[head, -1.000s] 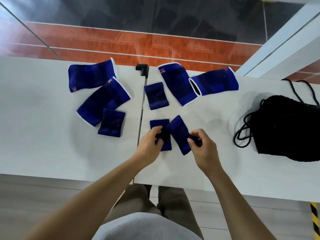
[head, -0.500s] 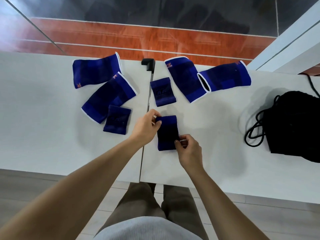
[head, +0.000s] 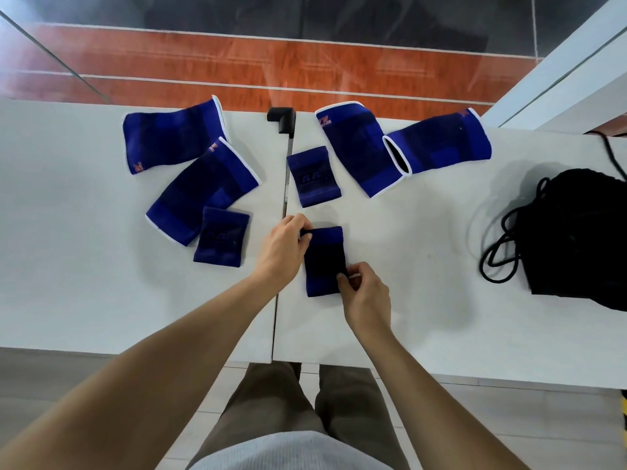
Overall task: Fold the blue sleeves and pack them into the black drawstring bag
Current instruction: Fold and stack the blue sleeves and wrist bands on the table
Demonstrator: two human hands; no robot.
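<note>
At mid-frame on the bench [head: 424,266], the left hand [head: 283,247] pinches the folded sleeve [head: 324,259] at its top corner and the right hand [head: 364,293] at its lower edge. Letting go may let it spring open; the bag [head: 576,239] waits at far right.
</note>
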